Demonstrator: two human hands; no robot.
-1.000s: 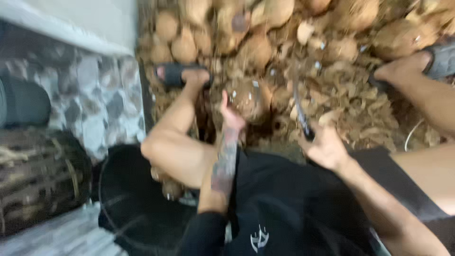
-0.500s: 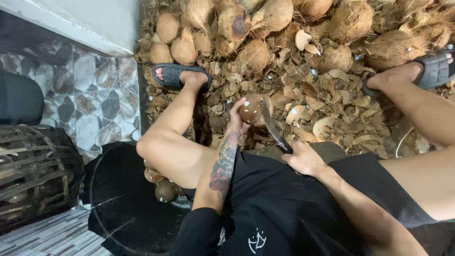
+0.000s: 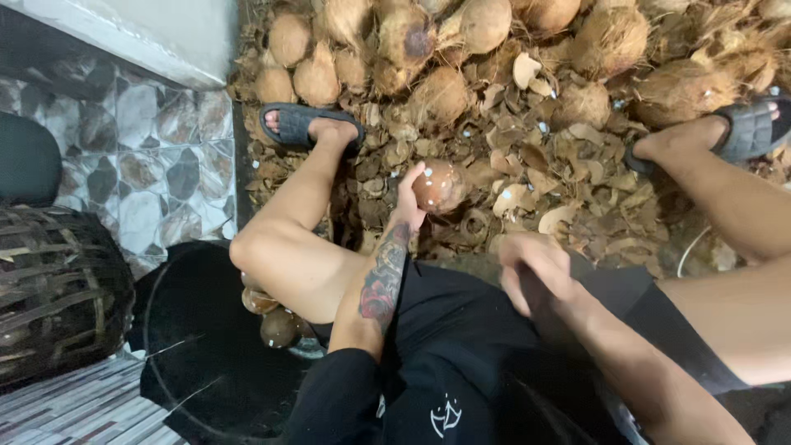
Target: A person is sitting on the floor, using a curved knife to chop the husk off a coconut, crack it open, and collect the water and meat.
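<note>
My left hand (image 3: 407, 204) grips a round, brown, peeled coconut (image 3: 438, 185) and holds it over the husk scraps between my legs. The forearm behind that hand bears a tattoo. My right hand (image 3: 531, 268) is blurred and pulled back over my black shorts (image 3: 461, 363), with its fingers curled. The knife it held a moment ago is lost in the blur against the dark cloth.
Husked coconuts (image 3: 445, 33) are piled at the top, above a litter of husk chips (image 3: 527, 173). My feet in dark sandals (image 3: 305, 124) (image 3: 746, 132) rest on it. A black basin (image 3: 198, 346) with small coconuts (image 3: 278, 325) and a woven basket (image 3: 58, 297) stand left.
The right hand has drawn the knife back from beside the coconut to my lap. The left hand still holds the coconut in the same place. The view has steadied.
</note>
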